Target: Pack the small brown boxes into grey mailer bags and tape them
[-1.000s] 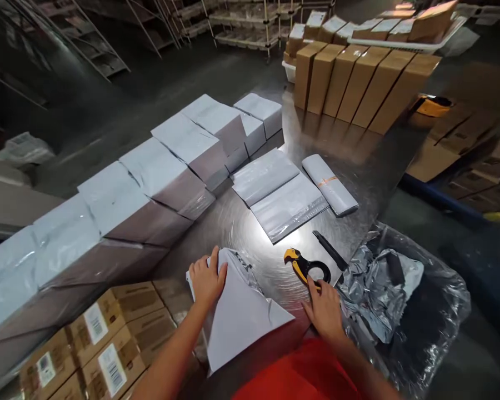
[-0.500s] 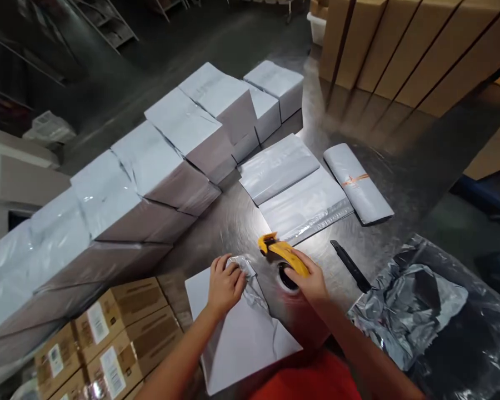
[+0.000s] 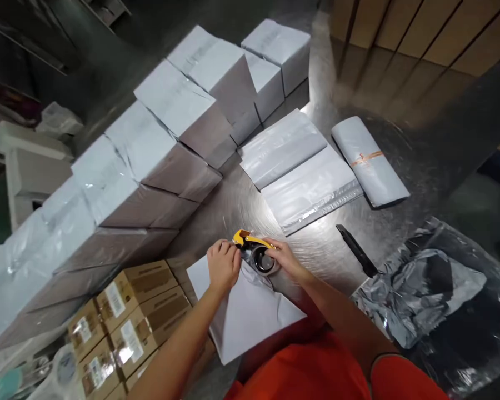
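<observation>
The left hand (image 3: 223, 265) presses closed fingers on the parcel (image 3: 245, 311), and just beside it the right hand (image 3: 284, 260) grips the tape dispenser (image 3: 256, 253).

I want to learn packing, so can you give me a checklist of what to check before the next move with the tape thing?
1. Left hand pressing the folded end of the white plastic-wrapped parcel: ok.
2. Right hand gripping the yellow-handled tape dispenser: ok.
3. Dispenser sitting at the parcel's folded end, by the left hand's fingers: ok.
4. Tape already stuck onto the fold: cannot tell, hidden by the hands.
5. Black utility knife lying on the shiny metal table, apart from both hands: ok.
6. Flat grey mailer bags clear of the dispenser: ok.
</observation>
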`<state>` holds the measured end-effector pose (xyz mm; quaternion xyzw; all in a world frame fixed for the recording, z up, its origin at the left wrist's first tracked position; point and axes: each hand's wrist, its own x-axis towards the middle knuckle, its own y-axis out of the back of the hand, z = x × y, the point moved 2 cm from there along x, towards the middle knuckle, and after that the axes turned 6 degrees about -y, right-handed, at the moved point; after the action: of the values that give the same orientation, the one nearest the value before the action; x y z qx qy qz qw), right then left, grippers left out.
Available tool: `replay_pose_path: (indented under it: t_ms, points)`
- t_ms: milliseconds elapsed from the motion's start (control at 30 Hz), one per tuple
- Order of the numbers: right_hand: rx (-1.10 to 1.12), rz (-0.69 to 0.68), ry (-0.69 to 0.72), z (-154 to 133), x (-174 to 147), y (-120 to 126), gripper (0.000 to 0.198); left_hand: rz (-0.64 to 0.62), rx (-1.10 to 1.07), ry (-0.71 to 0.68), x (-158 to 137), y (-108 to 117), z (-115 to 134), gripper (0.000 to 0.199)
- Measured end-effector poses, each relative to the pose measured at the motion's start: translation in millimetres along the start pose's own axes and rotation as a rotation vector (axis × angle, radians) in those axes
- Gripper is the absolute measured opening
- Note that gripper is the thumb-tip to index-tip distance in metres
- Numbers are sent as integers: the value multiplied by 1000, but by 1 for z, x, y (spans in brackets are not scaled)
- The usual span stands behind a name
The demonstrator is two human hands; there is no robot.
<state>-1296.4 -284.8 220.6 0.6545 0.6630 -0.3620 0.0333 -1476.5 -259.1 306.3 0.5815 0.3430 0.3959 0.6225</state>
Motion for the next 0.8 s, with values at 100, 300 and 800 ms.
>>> replay_pose_path:
  t_ms: [100,300,800]
  points:
    - [-59,-54,-29,9,-30,32,48,15,9,26,0,1,-1,35]
    - [-91,-17,-168,50,-168,104,49,23,2,53,-2,-2,-3,35]
    - [62,131,-127,60,-183,117,50,-409,-14,-1374,-110,33,105,29]
